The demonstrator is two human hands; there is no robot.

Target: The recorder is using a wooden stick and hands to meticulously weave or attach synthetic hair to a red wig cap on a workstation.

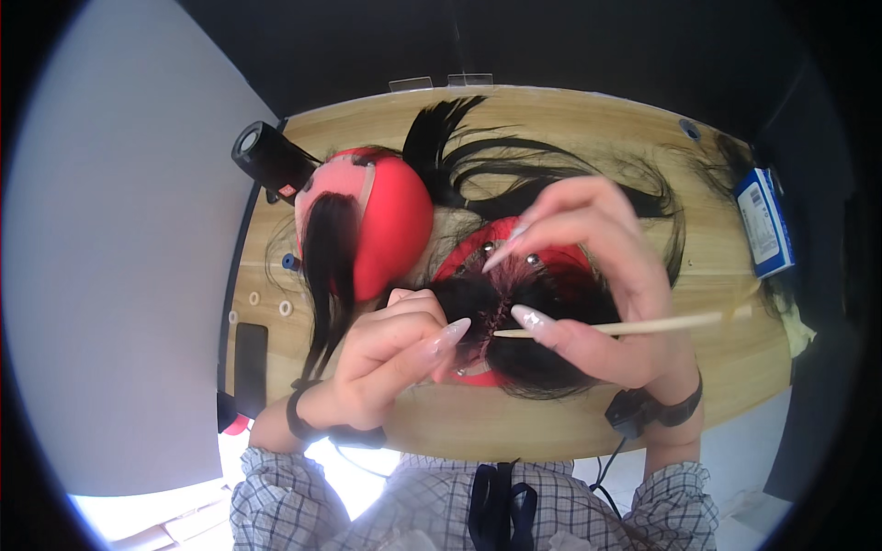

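A red head form (475,251) bearing dark hair (544,358) lies before me, with round-headed pins stuck in near its upper edge. My left hand (400,344) rests at the left side of this hair, its fingers curled in; whether strands are pinched in them is hidden. My right hand (613,275) arches over the hair from the right, its slightly blurred index finger and thumb apart. A thin pale pointed stick (641,326) lies across the right hand by the thumb, its tip at the parting in the hair. How the stick is held is partly hidden.
Left of the hands stands another red head form (396,220) with a dark hair hank (331,248). Long loose hair (510,151) spreads behind. A black cylindrical speaker (272,158), small rings (285,308), a black phone-like slab (251,368) and a blue-white box (765,224) are on the wooden table (455,420).
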